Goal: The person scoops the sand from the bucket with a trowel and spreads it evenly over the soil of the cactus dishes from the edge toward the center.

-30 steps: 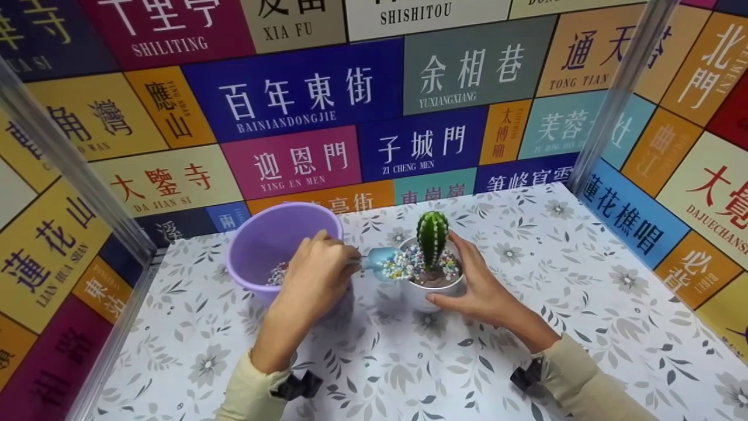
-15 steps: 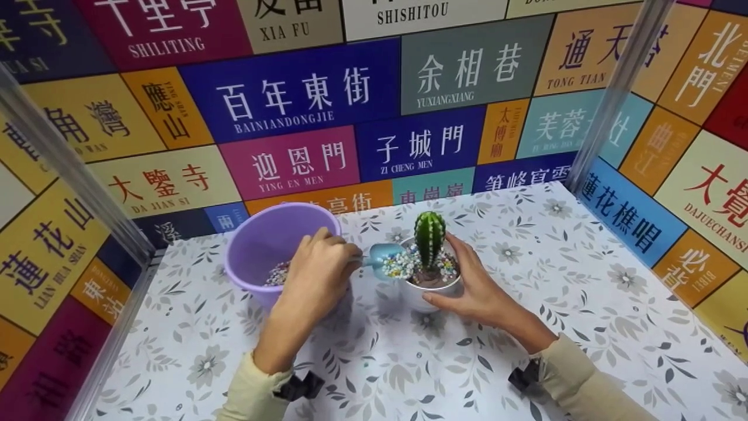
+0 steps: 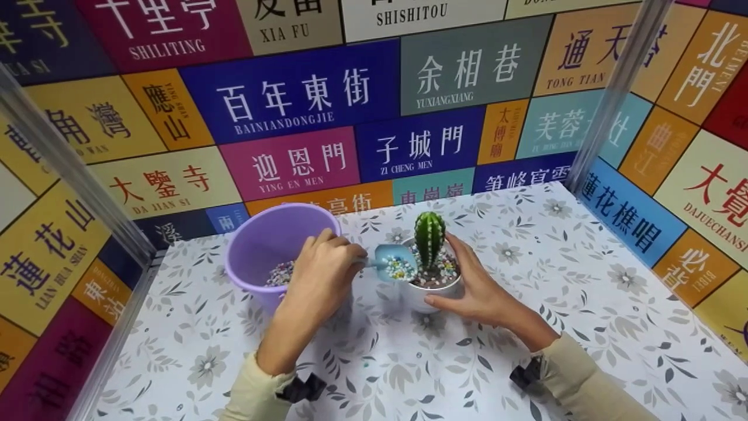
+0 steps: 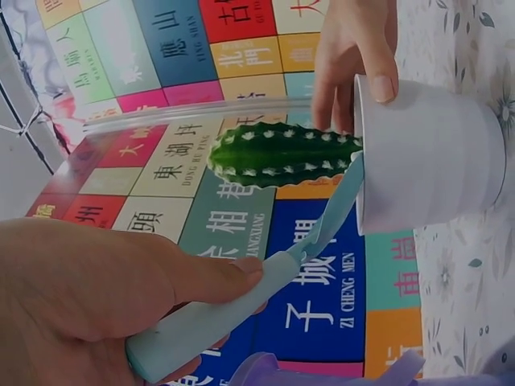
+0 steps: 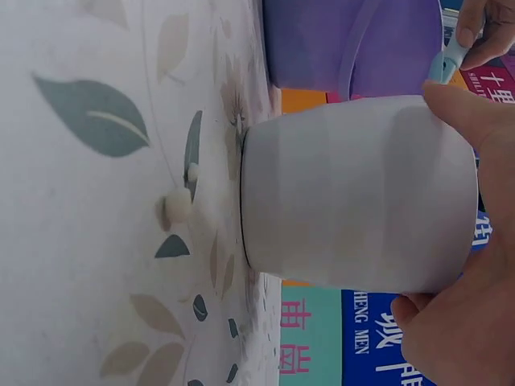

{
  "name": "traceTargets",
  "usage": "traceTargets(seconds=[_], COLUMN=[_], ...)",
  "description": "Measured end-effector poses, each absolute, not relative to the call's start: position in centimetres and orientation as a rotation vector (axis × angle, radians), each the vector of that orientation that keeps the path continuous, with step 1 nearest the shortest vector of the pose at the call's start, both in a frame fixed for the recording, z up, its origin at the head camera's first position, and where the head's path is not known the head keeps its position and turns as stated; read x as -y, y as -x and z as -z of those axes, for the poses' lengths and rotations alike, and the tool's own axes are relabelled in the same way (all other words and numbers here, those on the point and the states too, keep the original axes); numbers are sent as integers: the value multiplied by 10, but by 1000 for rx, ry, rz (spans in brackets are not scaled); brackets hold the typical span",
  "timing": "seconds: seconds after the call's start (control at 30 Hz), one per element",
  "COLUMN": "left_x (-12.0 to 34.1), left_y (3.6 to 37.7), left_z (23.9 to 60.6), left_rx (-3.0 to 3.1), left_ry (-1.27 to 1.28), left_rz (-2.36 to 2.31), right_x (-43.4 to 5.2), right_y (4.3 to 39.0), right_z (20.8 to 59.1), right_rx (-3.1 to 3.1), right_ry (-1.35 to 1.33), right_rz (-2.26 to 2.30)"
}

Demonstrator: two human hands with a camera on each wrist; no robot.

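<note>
Bright sign panels with Chinese street names wall in the worktop (image 3: 584, 327), which is covered in a smooth leaf-and-flower print. Since a second ago the scoop (image 3: 392, 264) has been tipped further over the pot's rim and far fewer pebbles are left heaped on it, so this load looks largely delivered. The purple bucket (image 3: 263, 245), round, thin-walled plastic, stands just beside the left hand (image 3: 318, 275), with pebbles in its bottom. The white pot (image 3: 429, 292), smooth and rounded, is cupped by the right hand (image 3: 476, 286). The ribbed green cactus (image 3: 429, 237) stands upright in it. The pale blue scoop's handle is gripped in the left hand's curled fingers. The pebbles (image 3: 447, 270) are small, round, multicoloured.
</note>
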State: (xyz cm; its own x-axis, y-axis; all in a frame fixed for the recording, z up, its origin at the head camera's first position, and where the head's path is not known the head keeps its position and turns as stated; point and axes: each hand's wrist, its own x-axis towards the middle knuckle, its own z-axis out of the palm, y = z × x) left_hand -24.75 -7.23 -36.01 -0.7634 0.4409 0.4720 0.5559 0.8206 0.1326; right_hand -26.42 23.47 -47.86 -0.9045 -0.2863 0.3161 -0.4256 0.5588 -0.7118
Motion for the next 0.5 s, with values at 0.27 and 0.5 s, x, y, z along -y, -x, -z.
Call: traceTargets(seconds=[0.27,0.5], left_x=[77,78], left_y=[248,247], left_z=[358,358], left_rx=[2599,2582], left_ry=[683,627], left_rz=[366,360], right_x=[-232,-232], right_y=[265,263], right_z=[479,478], right_rx=[2629,2630], right_ry=[-536,-522], right_rz=[-1234,-1236])
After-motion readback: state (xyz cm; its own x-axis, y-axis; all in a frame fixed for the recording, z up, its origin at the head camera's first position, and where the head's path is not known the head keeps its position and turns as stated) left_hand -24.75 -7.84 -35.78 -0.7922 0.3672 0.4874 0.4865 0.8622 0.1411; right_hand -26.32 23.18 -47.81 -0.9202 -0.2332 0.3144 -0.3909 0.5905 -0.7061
